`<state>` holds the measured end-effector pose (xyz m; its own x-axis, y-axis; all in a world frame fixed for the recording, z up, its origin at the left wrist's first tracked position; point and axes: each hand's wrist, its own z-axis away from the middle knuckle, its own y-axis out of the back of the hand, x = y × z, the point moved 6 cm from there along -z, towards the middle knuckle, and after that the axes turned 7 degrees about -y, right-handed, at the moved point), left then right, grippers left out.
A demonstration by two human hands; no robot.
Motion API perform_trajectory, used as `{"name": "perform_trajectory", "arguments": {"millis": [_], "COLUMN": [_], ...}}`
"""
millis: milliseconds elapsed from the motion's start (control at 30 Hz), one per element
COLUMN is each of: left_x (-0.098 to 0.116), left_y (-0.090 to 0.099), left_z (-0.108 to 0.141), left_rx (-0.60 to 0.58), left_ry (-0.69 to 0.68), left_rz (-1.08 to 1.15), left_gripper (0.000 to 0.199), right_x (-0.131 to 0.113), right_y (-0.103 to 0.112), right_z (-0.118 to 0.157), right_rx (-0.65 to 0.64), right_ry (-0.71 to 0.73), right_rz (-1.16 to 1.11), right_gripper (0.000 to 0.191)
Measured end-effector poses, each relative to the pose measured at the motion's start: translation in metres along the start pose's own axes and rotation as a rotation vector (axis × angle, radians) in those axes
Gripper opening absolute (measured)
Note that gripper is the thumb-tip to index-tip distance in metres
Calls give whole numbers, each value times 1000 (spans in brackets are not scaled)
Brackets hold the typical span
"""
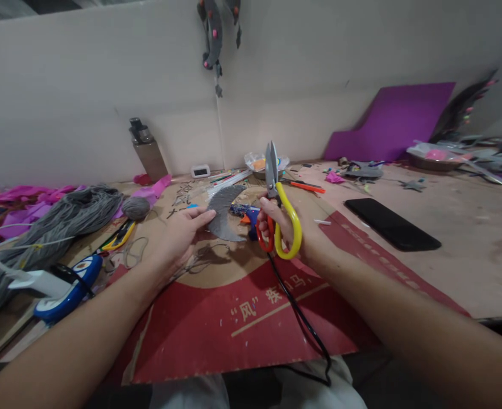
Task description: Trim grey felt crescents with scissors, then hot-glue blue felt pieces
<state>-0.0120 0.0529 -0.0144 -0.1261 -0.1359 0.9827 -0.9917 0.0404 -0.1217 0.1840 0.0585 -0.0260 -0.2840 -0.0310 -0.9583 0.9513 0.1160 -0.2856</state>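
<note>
Between the thumb and fingers of my left hand (185,230) is a grey crescent-shaped felt piece (223,213), held up above the table. Its points face right. My right hand (276,215) grips a pair of scissors (272,170) with one red and one yellow handle. The scissor blades point up and look nearly closed, a little apart from the felt. Behind and between the hands lies a blue tool (253,218), perhaps a glue gun, partly hidden; a black cord (299,318) runs down toward the table's front edge.
A red cardboard sheet (182,335) covers the table's front middle. Grey yarn (75,221), a blue power strip (69,289) and a yellow cutter (120,236) lie left. A phone (391,223) lies right. A dark bottle (148,150) and purple sheet (393,125) stand by the wall.
</note>
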Motion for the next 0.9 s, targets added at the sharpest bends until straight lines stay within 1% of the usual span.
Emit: {"name": "perform_trajectory", "arguments": {"millis": [133, 267, 433, 500, 600, 633, 700, 800, 900], "left_x": [-4, -4, 0, -1, -4, -5, -2, 2, 5], "left_y": [-4, -10, -21, -26, -32, -32, -26, -14, -4], "left_z": [2, 6, 14, 17, 18, 17, 13, 6, 2], "left_rx": [-54, -90, -82, -101, -171, -178, -146, -58, 34], "left_ry": [33, 35, 47, 81, 142, 141, 105, 55, 40], "left_rz": [14, 20, 133, 173, 193, 202, 226, 240, 251], "left_gripper": [26, 23, 17, 16, 20, 19, 16, 16, 19], "right_x": [-2, -3, -6, -5, -4, -5, -10, -22, -26], "right_y": [-1, -1, -3, -7, -10, -9, -6, 0, 1], "right_z": [-1, 1, 6, 8, 9, 9, 9, 10, 13], "right_rx": [12, -12, -35, -58, -76, -81, -65, -5, 64], "right_ry": [56, 72, 117, 116, 89, 96, 172, 336, 426], "right_rz": [39, 18, 59, 97, 159, 200, 336, 684, 1013], "right_gripper": [49, 50, 45, 44, 43, 43, 43, 41, 41]}}
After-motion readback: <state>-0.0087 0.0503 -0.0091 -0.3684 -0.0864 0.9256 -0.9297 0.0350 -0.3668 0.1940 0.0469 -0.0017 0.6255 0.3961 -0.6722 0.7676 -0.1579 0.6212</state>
